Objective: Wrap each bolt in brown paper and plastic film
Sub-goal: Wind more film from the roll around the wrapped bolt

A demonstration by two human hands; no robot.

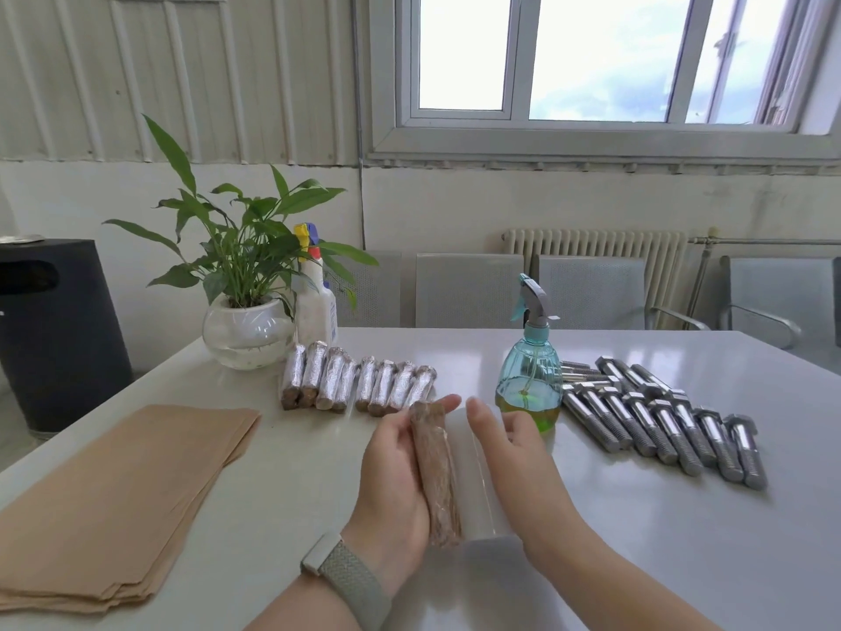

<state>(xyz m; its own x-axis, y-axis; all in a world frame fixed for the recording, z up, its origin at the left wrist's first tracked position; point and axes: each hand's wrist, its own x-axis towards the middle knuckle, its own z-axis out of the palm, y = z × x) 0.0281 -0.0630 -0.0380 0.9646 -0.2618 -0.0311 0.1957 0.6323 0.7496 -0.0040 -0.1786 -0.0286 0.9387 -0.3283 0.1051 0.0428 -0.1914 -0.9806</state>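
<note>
Left hand: the left hand (395, 466) lies against the left side of the paper-wrapped bolt (436, 471), fingers straight along its length and fingertips reaching past its far end; the thumb is hidden, so a true grasp cannot be told. A woven wristband (350, 573) sits on that wrist.
Right hand: the right hand (509, 453) lies flat and released on the film (478, 485), fingers straight, just right of the bolt and not touching it.
Bolt in work: it lies on the table (637, 539) between the two hands, pointing away from the person, brown paper covered partly by clear film.
Film: a clear sheet spreads from the bolt to the right, under the right hand.
Done bolts: a row of shiny wrapped bolts (359, 382) lies beyond the hands, near the plant.
Bare bolts: steel bolts (664, 421) lie in a row at the right, behind and beside the green sprayer (530, 380).
Paper: a stack of brown sheets (118, 498) lies at the left edge of the table.
Back: a plant in a glass bowl (248, 332) stands with a white spray bottle (316, 302) just beside it.
</note>
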